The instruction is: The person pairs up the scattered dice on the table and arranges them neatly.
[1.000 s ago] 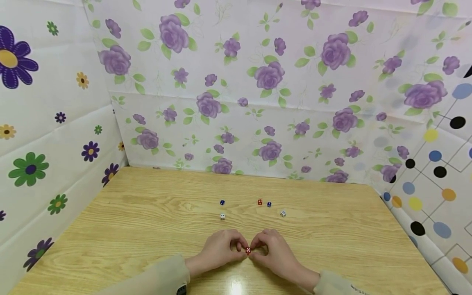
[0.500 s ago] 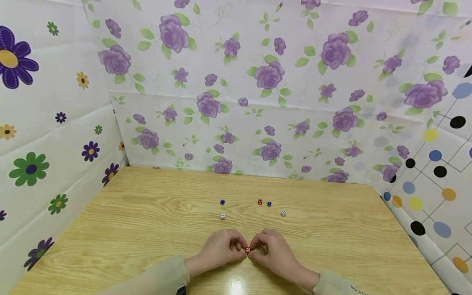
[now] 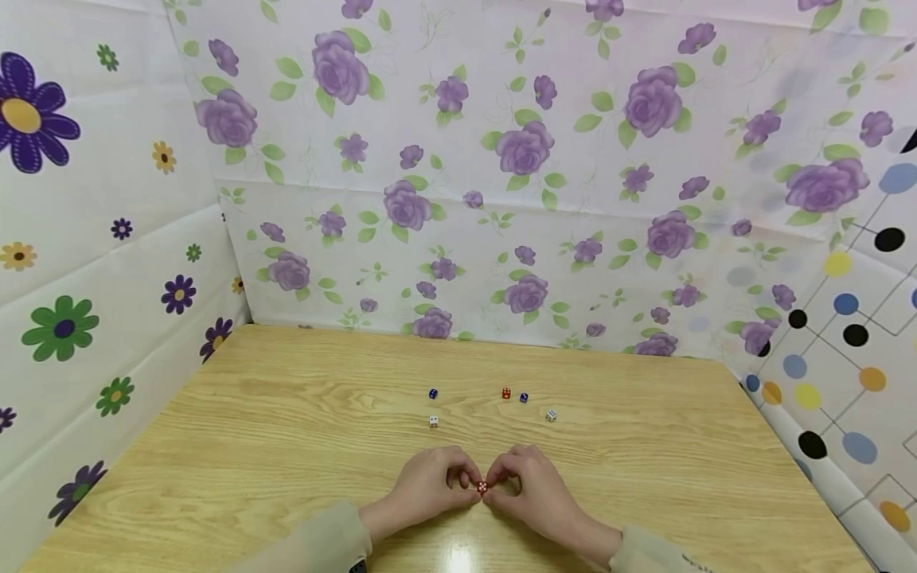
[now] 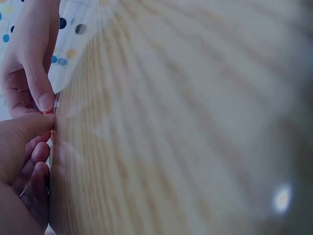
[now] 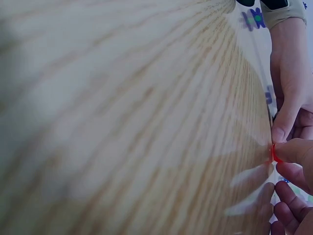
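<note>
Left hand (image 3: 435, 480) and right hand (image 3: 533, 493) pinch one red die (image 3: 482, 487) between them.
Thumb and forefinger of each hand are nearly closed, tips against opposite sides of the red die, which sits at the near part of the desk (image 3: 301, 446); whether it touches the wood is hard to tell. Farther back, the left blue die (image 3: 433, 393) lies behind the left white die (image 3: 433, 422). To their right, the other red die (image 3: 506, 393) is just beside the right blue die (image 3: 524, 398), with the right white die (image 3: 551, 415) nearer and farther right.
</note>
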Demonstrator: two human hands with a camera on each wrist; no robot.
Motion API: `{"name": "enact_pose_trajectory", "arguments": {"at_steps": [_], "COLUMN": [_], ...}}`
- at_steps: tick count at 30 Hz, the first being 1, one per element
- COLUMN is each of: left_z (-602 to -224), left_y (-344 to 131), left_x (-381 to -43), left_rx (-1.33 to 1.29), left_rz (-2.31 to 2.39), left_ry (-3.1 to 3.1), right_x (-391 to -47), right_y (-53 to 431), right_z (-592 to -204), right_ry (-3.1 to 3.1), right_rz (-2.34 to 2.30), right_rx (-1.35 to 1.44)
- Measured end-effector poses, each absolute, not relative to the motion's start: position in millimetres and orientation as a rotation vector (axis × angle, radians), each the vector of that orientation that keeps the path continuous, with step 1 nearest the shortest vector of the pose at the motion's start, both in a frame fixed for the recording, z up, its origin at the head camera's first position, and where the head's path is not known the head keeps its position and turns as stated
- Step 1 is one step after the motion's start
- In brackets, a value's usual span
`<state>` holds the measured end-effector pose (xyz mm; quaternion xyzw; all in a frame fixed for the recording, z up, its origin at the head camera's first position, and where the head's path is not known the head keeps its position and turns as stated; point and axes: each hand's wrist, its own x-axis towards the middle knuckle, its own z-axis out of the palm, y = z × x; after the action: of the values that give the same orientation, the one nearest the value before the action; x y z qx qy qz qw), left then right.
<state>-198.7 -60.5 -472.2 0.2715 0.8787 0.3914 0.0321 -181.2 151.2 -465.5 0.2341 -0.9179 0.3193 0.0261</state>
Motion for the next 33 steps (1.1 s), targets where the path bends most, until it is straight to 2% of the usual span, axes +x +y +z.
{"name": "enact_pose_trajectory", "arguments": {"at_steps": [8,15,21,33], "left_z": [-471.7,-471.2,-471.1,-470.1], "left_y": [-60.8,-60.6,-60.3,-61.2], "left_x": [-198.7,-198.9,-199.7,-201.8], "left_rx": [0.827,0.813,0.815,0.817], "left_rz": [1.201,1.176,1.162,1.151], "left_ry": [2.704,2.720,2.714,2.688], "right_x": [-186.1,-227.4,-268.0,-324.0], "right_y": [152.8,172.6,189.9,193.3], "right_z": [-456.8,-428.6,-415.7,-433.6], "right_ry": [-2.885,-2.889,-2.827,-2.811], "right_rz": [1.019,1.020,0.975,1.028], "right_rx": [0.804,1.028,0.922,0.836]}}
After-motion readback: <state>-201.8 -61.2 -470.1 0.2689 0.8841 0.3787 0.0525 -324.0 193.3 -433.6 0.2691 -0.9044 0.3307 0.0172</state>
